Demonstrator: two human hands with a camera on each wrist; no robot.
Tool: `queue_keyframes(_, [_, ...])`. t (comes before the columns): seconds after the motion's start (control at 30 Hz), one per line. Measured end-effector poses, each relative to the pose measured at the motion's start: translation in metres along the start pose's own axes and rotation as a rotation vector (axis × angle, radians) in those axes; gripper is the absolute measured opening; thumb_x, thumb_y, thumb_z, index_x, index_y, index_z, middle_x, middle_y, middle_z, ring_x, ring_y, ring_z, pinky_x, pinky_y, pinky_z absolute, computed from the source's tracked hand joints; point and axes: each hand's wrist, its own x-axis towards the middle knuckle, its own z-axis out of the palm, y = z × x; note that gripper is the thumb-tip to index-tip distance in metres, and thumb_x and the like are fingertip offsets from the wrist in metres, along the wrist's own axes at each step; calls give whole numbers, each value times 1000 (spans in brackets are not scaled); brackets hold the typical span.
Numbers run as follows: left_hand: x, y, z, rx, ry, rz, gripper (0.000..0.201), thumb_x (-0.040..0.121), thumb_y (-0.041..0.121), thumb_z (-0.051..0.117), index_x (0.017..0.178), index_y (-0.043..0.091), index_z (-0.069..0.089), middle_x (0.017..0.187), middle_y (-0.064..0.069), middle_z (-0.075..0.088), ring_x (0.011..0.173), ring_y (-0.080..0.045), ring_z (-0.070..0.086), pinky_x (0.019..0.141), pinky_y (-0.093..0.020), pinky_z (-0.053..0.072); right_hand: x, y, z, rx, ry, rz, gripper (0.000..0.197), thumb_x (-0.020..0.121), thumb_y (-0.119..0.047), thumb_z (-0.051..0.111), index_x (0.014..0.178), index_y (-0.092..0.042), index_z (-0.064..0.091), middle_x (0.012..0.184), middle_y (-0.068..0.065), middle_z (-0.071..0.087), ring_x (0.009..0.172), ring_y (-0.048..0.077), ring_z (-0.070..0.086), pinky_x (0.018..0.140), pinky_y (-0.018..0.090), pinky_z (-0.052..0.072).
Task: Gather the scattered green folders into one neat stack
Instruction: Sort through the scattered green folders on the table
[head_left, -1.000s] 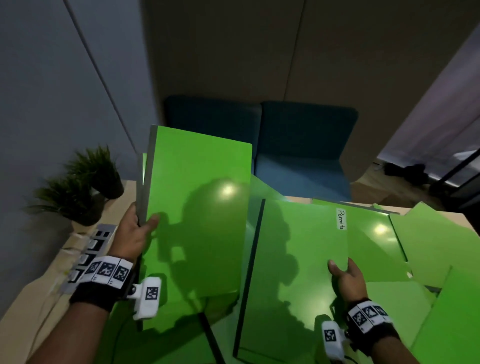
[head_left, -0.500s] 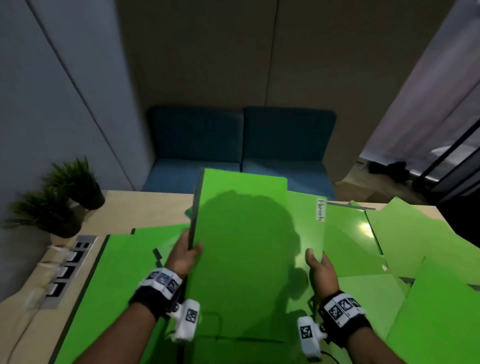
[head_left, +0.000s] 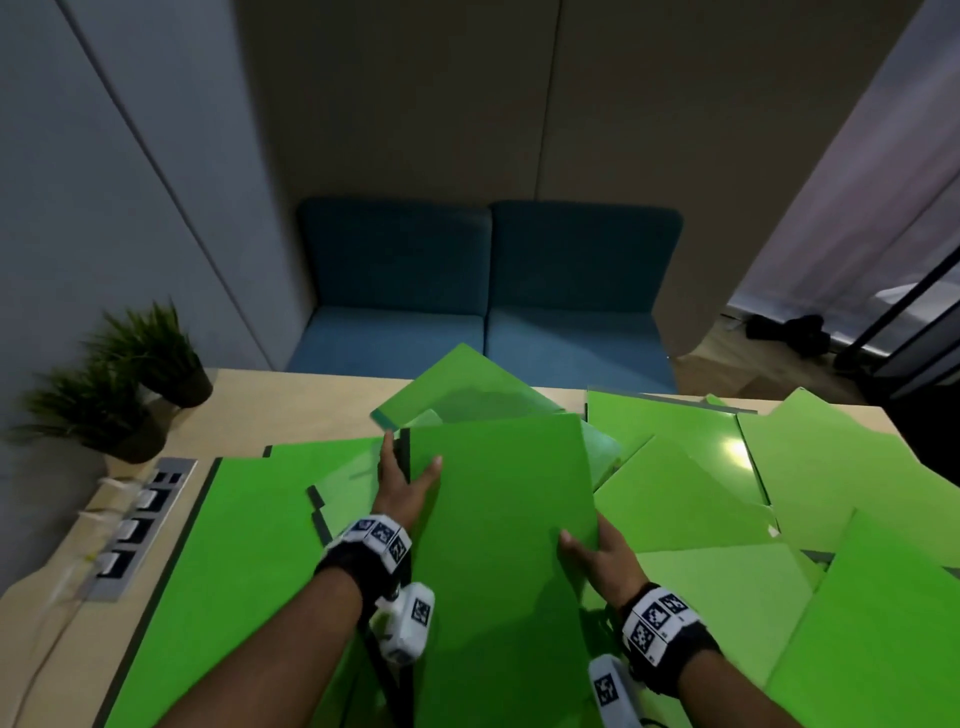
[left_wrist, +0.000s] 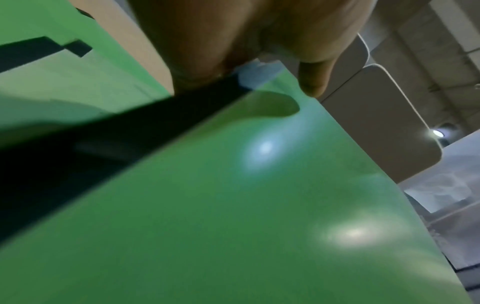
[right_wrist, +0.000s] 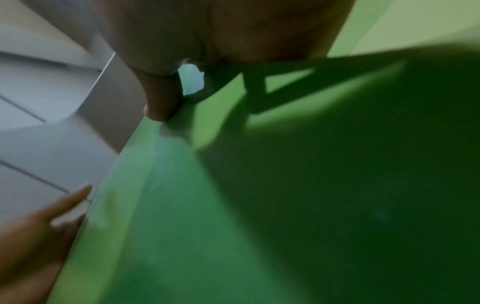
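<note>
Folders spread over desk, both hands on one bundle

Desk of pale wood fills the lower part of the head view, and most of its surface lies under scattered green folders, overlapping at mixed angles toward the right and far edge. A large green folder with a dark spine lies flat on the left side. Beyond the desk stands a blue sofa against the wall. Two potted plants sit at the desk's far left corner, with a power socket strip set into the surface just in front of them.

In the middle, a held bundle of folders lies lengthwise away from the person, over the other folders. The left hand grasps its left, dark spine edge, thumb on the top cover and fingers along the side. The right hand grips the right edge, thumb lying on top; its fingers go under the cover and are hidden.
</note>
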Motion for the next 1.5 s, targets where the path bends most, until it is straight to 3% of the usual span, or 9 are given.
queue_keyframes(0.1, [9, 7, 0, -30, 29, -43, 56, 90, 14, 64, 136, 25, 36, 157, -10, 25, 141, -30, 30, 111, -42, 30, -5, -2, -1, -57, -56, 32, 87, 81, -51, 68, 150, -19, 26, 152, -3, 33, 141, 29, 34, 116, 49, 26])
queue_keyframes(0.23, [3, -2, 3, 18, 64, -104, 48, 92, 16, 62, 132, 25, 37, 155, -11, 29, 135, -36, 38, 104, -40, 35, -2, 5, 2, -15, -62, 10, 125, 60, -77, 65, 154, -12, 15, 158, 11, 27, 144, 31, 28, 116, 45, 24])
queue_keyframes(0.47, [-1, -18, -7, 94, 27, -43, 41, 96, 26, 54, 134, 29, 38, 150, -9, 38, 134, -32, 42, 102, -37, 35, 11, 27, 17, 400, 41, 233, 79, 87, -18, 67, 152, -25, 23, 158, 9, 26, 141, 35, 33, 113, 55, 25])
queue_keyframes(0.57, [6, -30, -28, 233, 245, -59, 45, 93, 36, 55, 135, 23, 44, 141, -10, 45, 131, -34, 42, 106, -41, 36, 18, 16, 2, 246, 85, 169, 81, 84, -30, 68, 152, -20, 26, 152, 6, 38, 140, 34, 36, 112, 56, 28])
queue_keyframes(0.67, [4, -57, -50, 386, 432, -441, 64, 81, 30, 69, 134, 5, 42, 138, -21, 42, 127, -40, 41, 107, -46, 35, 31, 9, -18, 53, 186, 114, 92, 67, -56, 71, 146, -21, 38, 149, 5, 45, 134, 32, 45, 109, 59, 33])
queue_keyframes(0.77, [-6, -69, -57, 375, 355, -639, 69, 75, 35, 71, 128, 2, 41, 131, -21, 43, 115, -40, 50, 97, -46, 45, 48, 18, -36, -32, 274, 107, 93, 73, -55, 73, 149, -18, 33, 154, 10, 38, 136, 35, 43, 110, 58, 34])
queue_keyframes(1.03, [0, -77, -60, 225, 155, -593, 65, 63, 47, 75, 112, 5, 64, 96, -10, 70, 84, -30, 67, 86, -38, 54, 42, 40, -39, -29, 372, 203, 81, 89, -36, 67, 153, -16, 22, 159, 11, 26, 137, 42, 38, 108, 58, 36])
queue_keyframes(1.3, [0, -76, -51, 316, 2, -680, 101, 65, 50, 81, 142, 4, 35, 137, -18, 51, 110, -34, 56, 92, -39, 48, 47, 43, -39, -29, 326, 248, 79, 87, -43, 66, 151, -24, 24, 157, 11, 32, 137, 41, 39, 105, 61, 37])
queue_keyframes(1.5, [3, -73, -37, 224, 46, -681, 100, 66, 45, 76, 144, 3, 29, 129, -18, 56, 102, -35, 61, 88, -44, 53, 50, 40, -38, -18, 328, 281, 77, 88, -41, 65, 151, -25, 24, 156, 10, 33, 136, 42, 40, 105, 62, 37])
